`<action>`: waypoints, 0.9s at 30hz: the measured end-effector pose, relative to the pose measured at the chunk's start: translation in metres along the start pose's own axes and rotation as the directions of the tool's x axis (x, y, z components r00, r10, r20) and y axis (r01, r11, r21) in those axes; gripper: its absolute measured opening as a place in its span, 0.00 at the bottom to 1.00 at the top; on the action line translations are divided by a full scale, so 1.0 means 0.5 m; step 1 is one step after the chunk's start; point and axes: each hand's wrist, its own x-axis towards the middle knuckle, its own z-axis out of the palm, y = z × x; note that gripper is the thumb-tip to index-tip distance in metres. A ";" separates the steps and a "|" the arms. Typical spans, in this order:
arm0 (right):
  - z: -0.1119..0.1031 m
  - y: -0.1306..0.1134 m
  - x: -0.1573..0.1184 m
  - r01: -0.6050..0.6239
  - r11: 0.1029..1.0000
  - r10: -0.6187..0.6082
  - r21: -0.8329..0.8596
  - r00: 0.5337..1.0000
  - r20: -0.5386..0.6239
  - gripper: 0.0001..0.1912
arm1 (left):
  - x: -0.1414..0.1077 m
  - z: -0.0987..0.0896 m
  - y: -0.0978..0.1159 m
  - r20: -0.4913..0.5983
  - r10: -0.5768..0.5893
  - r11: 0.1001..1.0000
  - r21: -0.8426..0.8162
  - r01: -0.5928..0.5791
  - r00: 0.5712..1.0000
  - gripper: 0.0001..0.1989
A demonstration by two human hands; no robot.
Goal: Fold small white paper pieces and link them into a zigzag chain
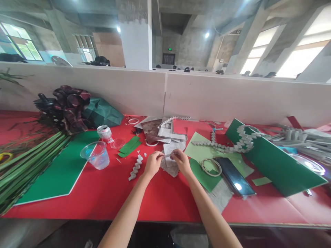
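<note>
Both hands meet over the middle of the red table (165,199). My left hand (153,163) is closed on one end of a small pale paper strip (167,156). The strip's other end is pinched in my right hand (181,161). Beneath and behind the hands lie printed and crumpled papers (170,170). Just left of my left hand is a short folded-paper zigzag chain (136,167), with small white scraps near its top. A longer folded chain (223,148) runs over light green paper to the right.
A plastic cup (97,156) and a can (104,133) stand left, beside a green board (59,172) and long leaves (31,162). At right are a phone (235,177), a white ring (211,167) and a raised green board (274,162). A low partition (232,100) runs behind.
</note>
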 end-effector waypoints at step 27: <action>0.006 -0.018 0.001 -0.143 0.960 0.130 0.240 0.989 0.069 0.15 | -0.005 0.002 0.010 -0.088 -0.043 0.991 -0.128 0.032 0.995 0.07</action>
